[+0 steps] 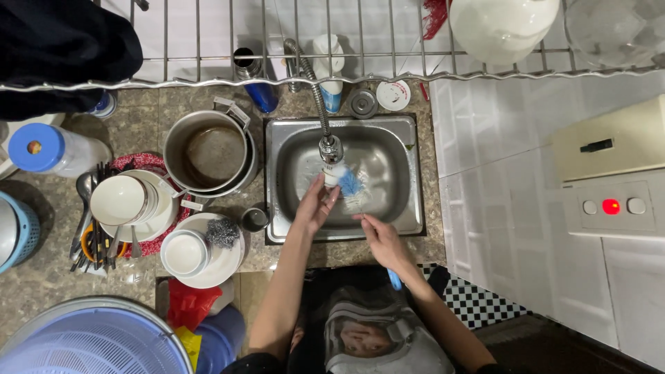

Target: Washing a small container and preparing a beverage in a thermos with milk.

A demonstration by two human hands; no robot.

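I see my left hand [315, 204] over the square stainless steel sink [291, 135], fingers loosely curled around the white bristle head of a long bottle brush [350, 188] with a blue tuft, just under the flexible metal faucet [330, 147]. My right hand [383, 239] is pressed closed on the brush's thin wire shaft, with its blue handle end poking out below the wrist. The brush sits above the basin, held at both ends and tilted across it.

The risks I judge from here: wet bristles could slip out of the left hand's light hold and flick water onto the speckled stone bench [48, 270]. To the left, the stack of white ceramic bowls and plates [131, 204] and the large steel pot [211, 152] stand near the sink's edge, so a wide elbow swing might knock them.
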